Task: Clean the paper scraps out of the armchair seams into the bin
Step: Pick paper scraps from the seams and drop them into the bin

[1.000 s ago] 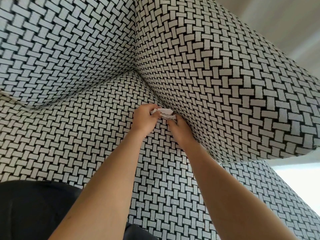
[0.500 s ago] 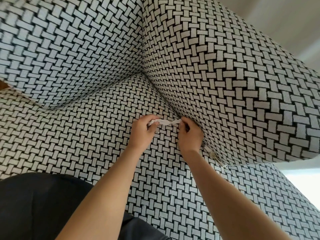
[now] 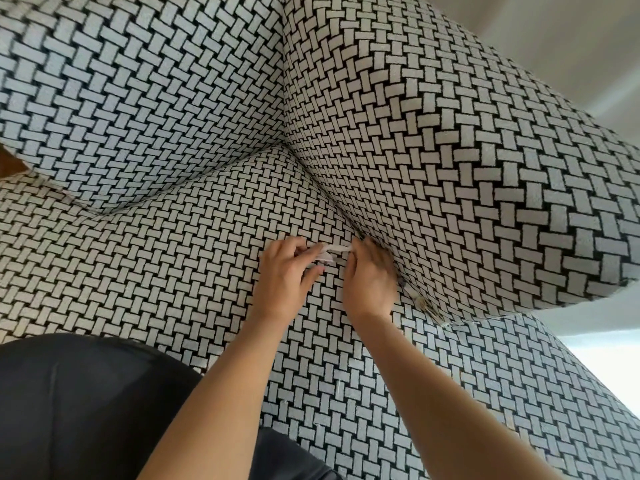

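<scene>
L hand (image 3: 287,275) & R hand (image 3: 369,282) each pinch an end of the paper scrap (image 3: 329,251), wadded 1 s ago, now stretched btwn fingertips, clear of the seam (image 3: 341,213) beyond R fingers, so ready for the bin.

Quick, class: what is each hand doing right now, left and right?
Left hand: fingers pinch the paper scrap.
Right hand: blurred, but seems to pinch the paper scrap's other end.

You have two hands in view: one left hand (image 3: 284,275) and one right hand (image 3: 369,278). Between them is one white paper scrap (image 3: 330,251). There is one woven-pattern armchair (image 3: 173,237) and one dark garment (image 3: 86,403), near left.
</scene>
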A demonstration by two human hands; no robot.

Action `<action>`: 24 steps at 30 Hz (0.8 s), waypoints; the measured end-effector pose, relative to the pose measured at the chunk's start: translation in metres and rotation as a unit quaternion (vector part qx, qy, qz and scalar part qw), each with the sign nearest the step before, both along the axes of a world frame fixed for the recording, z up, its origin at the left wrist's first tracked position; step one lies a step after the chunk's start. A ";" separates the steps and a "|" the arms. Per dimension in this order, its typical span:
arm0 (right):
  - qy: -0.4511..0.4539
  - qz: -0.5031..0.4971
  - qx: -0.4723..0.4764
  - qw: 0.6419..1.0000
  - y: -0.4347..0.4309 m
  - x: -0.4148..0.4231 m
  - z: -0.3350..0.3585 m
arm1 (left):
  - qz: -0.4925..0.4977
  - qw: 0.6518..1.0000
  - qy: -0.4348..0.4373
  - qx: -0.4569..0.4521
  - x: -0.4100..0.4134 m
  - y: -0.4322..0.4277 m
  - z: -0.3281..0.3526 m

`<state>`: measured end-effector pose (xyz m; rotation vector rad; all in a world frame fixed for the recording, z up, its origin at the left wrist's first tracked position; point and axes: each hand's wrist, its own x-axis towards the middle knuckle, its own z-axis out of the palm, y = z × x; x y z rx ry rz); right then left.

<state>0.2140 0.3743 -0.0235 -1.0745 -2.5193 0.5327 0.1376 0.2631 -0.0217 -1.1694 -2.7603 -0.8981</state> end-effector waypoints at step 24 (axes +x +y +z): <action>0.088 0.192 -0.190 0.959 -0.056 -0.034 0.045 | 0.104 0.968 -0.229 -0.015 -0.034 -0.072 0.056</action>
